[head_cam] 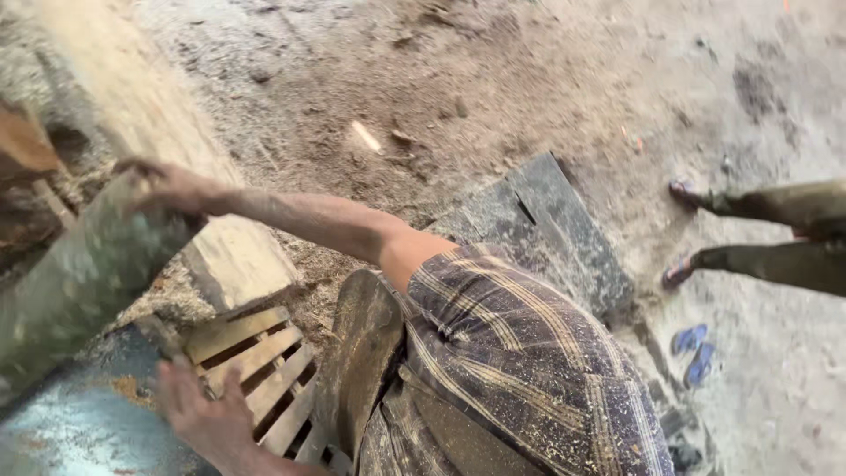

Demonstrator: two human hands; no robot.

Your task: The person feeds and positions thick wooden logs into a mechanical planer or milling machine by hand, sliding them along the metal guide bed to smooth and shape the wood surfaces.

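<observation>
Two hands are seen at the left of the view, both belonging to the person in the sawdust-flecked plaid shirt. At 9 o'clock a thick, grey-green, rough-barked log [79, 273] is tilted, its upper end raised toward 10 o'clock. Below it, at 7 o'clock, a dusty blue-grey metal table [70, 432] is partly covered with sawdust. The right hand [167, 187] is laid over the log's upper end; it is blurred, so whether the fingers are clenched on the bark cannot be told. The left hand [203, 414] is held released, fingers spread, just beside the log's lower end and over the edge of a pale slatted wooden grate [264, 361]. A pale squared timber block [238, 260] lies just beyond the log.

The log is judged heavy and steadied by one hand at most. A slip on the loose bark could let it roll or drop onto the open left hand beneath it.

Toward 2 o'clock a dark, dusty slab [546, 229] lies on the bare earth floor [529, 70], which is strewn with sawdust and chips. At 3 o'clock another person's legs in olive trousers [775, 238] are seen, and a pair of blue sandals [692, 353] is left at 4 o'clock. No walls are in view.
</observation>
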